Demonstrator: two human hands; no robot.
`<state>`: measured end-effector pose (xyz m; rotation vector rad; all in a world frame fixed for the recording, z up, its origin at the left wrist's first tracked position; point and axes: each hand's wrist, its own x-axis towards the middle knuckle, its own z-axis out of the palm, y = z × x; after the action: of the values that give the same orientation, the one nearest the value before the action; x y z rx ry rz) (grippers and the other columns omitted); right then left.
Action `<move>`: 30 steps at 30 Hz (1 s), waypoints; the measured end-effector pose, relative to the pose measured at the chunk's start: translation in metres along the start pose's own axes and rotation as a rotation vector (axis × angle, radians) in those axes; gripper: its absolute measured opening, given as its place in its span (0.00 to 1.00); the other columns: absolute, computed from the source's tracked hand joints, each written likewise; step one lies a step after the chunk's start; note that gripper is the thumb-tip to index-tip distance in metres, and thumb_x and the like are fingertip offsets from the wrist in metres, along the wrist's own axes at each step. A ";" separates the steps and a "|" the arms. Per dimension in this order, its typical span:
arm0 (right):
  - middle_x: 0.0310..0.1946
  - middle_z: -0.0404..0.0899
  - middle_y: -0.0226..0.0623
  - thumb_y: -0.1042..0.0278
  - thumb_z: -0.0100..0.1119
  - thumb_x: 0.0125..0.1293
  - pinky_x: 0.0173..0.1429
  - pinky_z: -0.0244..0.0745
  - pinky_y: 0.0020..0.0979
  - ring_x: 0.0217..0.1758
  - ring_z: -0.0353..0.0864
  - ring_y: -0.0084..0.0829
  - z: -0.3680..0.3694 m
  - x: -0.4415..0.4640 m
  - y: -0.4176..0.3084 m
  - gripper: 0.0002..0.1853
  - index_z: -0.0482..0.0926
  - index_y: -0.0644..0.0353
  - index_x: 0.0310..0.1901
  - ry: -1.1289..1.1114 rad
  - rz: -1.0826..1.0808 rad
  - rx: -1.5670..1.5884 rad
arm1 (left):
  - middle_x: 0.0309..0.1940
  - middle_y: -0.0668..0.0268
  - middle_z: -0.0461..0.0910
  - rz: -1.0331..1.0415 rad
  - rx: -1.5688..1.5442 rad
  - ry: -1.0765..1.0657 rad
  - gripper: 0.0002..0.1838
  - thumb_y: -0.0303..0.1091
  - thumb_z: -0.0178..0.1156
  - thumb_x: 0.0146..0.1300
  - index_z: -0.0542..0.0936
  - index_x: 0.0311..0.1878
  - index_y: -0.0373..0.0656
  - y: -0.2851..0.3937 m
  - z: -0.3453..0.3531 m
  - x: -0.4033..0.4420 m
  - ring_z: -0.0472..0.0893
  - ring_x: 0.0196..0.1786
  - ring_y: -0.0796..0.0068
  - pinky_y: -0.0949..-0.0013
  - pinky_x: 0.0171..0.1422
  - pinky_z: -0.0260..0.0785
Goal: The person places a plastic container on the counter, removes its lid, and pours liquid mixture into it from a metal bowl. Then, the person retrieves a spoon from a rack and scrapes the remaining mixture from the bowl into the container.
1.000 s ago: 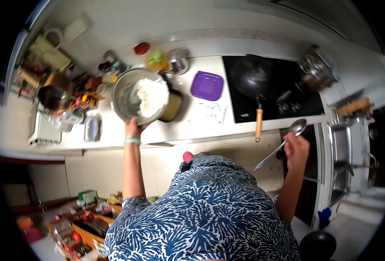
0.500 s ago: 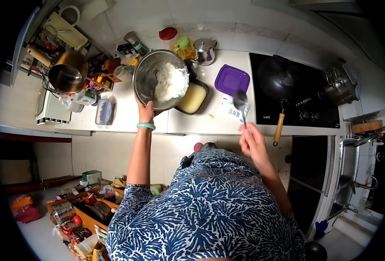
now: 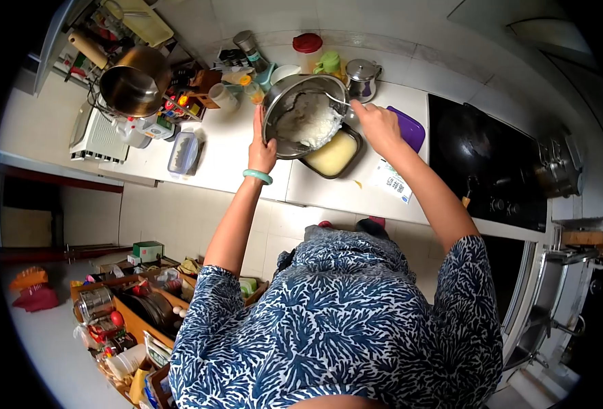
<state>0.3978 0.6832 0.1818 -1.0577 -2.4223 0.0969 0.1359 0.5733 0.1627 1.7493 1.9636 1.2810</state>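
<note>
I hold a metal bowl (image 3: 272,111) tilted above the counter (image 3: 225,151), my left hand (image 3: 262,151) supporting its left wall, fingers stretched up the outside and thumb near the rim. My right hand (image 3: 378,126) is closed on a metal spoon (image 3: 336,100) that reaches over the bowl's right side; I cannot tell how deep its hidden end sits in the soft white mixture (image 3: 314,127). I judge the bowl light and stiff but smooth, apt to turn or slip under a one-sided grip, so the wall just below the rim seems the best hold. The mixture looks thick, soft and clinging, lying towards the lower rim. Below my hands, between them, the bowl overlaps the far-left corner of a dark-rimmed container (image 3: 325,176) with pale yellow contents (image 3: 334,156); I cannot tell whether they touch. Just beyond my right wrist lies a purple lid (image 3: 411,129), with a printed packet (image 3: 393,181) on the near side of that forearm and the black hob (image 3: 508,175) farther right. The counter's front edge runs under both forearms. Most open room is left of my left hand, as far as a plastic box (image 3: 183,153); bottles and jars crowd the far side.
</note>
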 end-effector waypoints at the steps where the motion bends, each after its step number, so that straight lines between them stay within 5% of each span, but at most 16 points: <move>1: 0.26 0.78 0.47 0.78 0.52 0.57 0.30 0.79 0.39 0.29 0.82 0.44 0.013 0.010 0.000 0.09 0.75 0.64 0.41 0.035 -0.046 -0.103 | 0.69 0.54 0.63 -0.052 0.010 -0.016 0.48 0.15 0.44 0.51 0.43 0.75 0.59 -0.002 -0.001 -0.001 0.74 0.56 0.41 0.54 0.54 0.71; 11: 0.28 0.79 0.49 0.77 0.54 0.55 0.32 0.81 0.34 0.33 0.83 0.40 0.051 0.031 0.002 0.09 0.74 0.69 0.38 0.009 -0.166 -0.241 | 0.69 0.56 0.61 -0.103 0.018 0.054 0.49 0.15 0.45 0.50 0.43 0.75 0.61 -0.012 -0.004 -0.011 0.76 0.51 0.39 0.54 0.53 0.72; 30: 0.28 0.80 0.49 0.79 0.49 0.60 0.38 0.79 0.44 0.33 0.83 0.49 0.066 -0.007 -0.001 0.06 0.73 0.64 0.39 -0.258 -0.093 0.020 | 0.67 0.54 0.64 -0.207 0.025 0.124 0.50 0.13 0.46 0.46 0.45 0.75 0.60 0.014 -0.001 -0.019 0.76 0.42 0.36 0.48 0.43 0.71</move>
<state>0.3707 0.6861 0.1214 -0.9731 -2.6909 0.2384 0.1505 0.5548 0.1664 1.4625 2.1708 1.3257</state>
